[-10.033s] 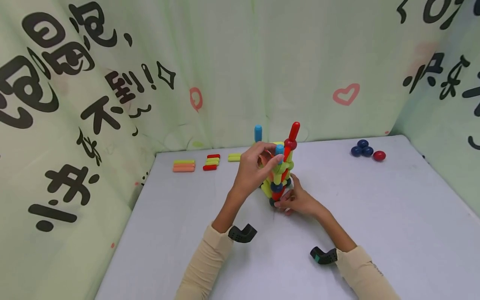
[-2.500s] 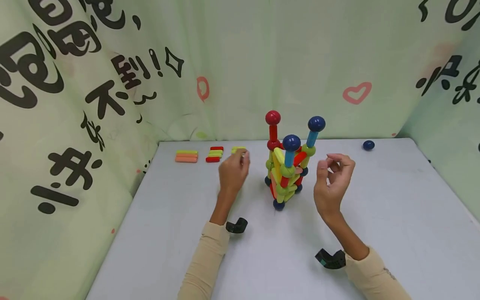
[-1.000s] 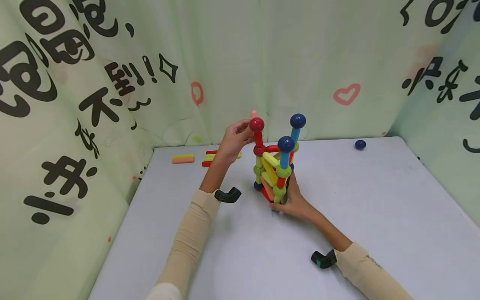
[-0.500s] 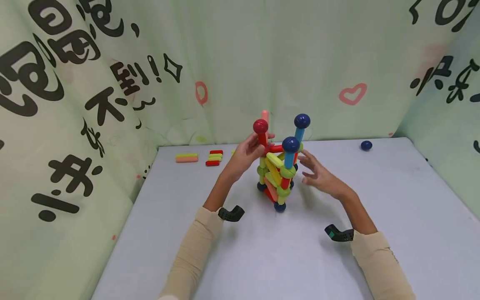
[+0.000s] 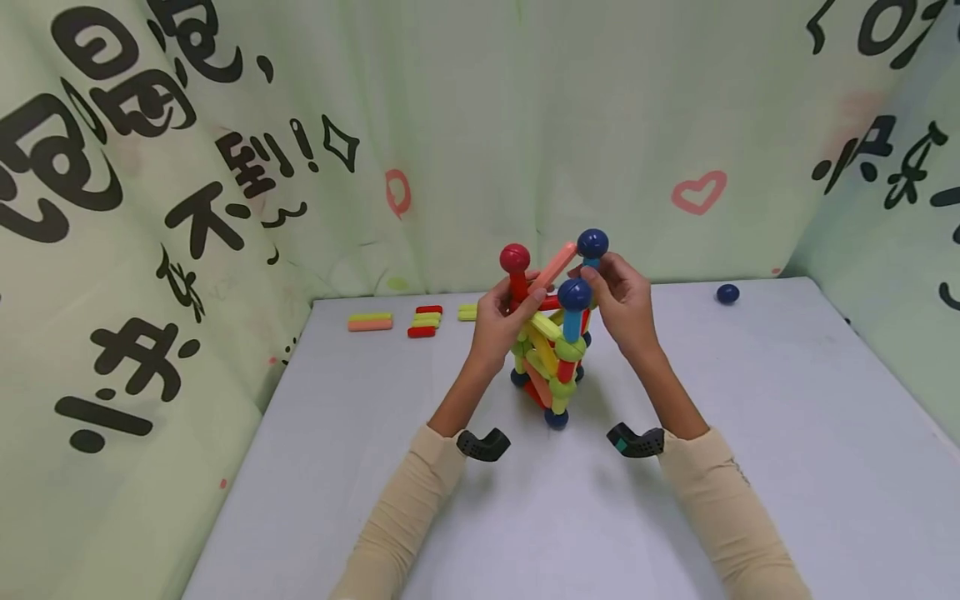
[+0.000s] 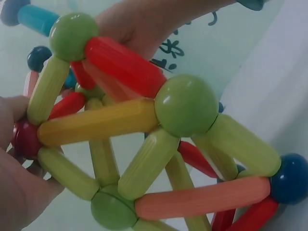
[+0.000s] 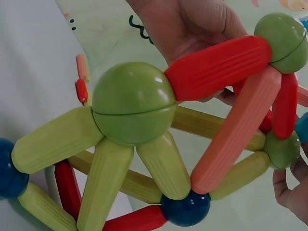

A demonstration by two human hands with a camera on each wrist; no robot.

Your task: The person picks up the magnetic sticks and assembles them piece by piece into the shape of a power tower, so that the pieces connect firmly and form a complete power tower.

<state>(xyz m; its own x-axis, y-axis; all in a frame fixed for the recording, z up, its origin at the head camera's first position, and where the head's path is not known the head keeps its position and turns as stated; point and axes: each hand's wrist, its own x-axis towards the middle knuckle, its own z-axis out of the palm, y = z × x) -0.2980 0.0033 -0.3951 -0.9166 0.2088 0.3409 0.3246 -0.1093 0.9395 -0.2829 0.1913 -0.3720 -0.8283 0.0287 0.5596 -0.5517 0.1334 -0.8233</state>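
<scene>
A tower of magnetic rods and balls point(image 5: 551, 350) stands mid-table, with dark blue balls at its foot and green balls higher up. My left hand point(image 5: 495, 329), beside the red upright rod under the top red ball point(image 5: 514, 257), pinches a salmon rod point(image 5: 557, 263). That rod slants up to the rear dark blue ball point(image 5: 592, 243). My right hand point(image 5: 626, 304) pinches the light blue rod point(image 5: 591, 262) under that ball. Another dark blue ball point(image 5: 574, 294) tops the front light blue rod point(image 5: 572, 326). Close in the left wrist view are yellow, red and salmon rods point(image 6: 202, 197).
Left of the tower lie a yellow-and-salmon rod pair point(image 5: 370, 322), a stack of red and yellow-green rods point(image 5: 425, 321) and some yellow-green rods point(image 5: 467, 312). One loose dark blue ball point(image 5: 727, 293) sits at the back right. A printed curtain point(image 5: 450, 150) rises behind the table.
Over ten seconds, balls from the back right came onto the tower's uprights. My left hand took a salmon rod from the left and tilted it rightward; my right hand rose to the rear blue rod.
</scene>
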